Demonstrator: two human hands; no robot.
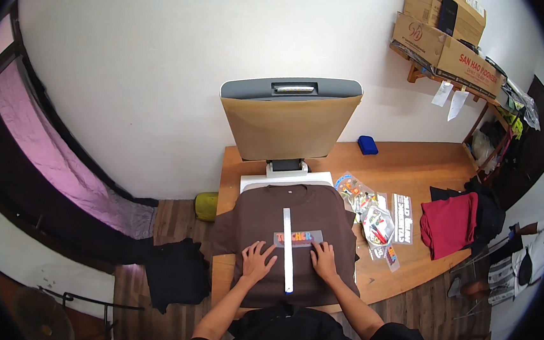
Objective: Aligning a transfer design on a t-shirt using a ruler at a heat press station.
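On the wooden table (413, 165), open heat press (289, 117) raised behind, brown T-shirt (293, 219) spread over its platen, white ruler (287, 249) laid down the chest across a colourful transfer (297, 238), left hand (257, 261) and right hand (325, 261) pressed flat, fingers spread, nothing pinched.

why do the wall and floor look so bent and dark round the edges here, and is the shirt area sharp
Head view: fisheye bends straight lines toward the rim, with black vignette corners. The centre is evenly lit and fairly sharp: brown t-shirt, ruler, left hand and right hand read clearly. The small transfer sheets are too fine to resolve.
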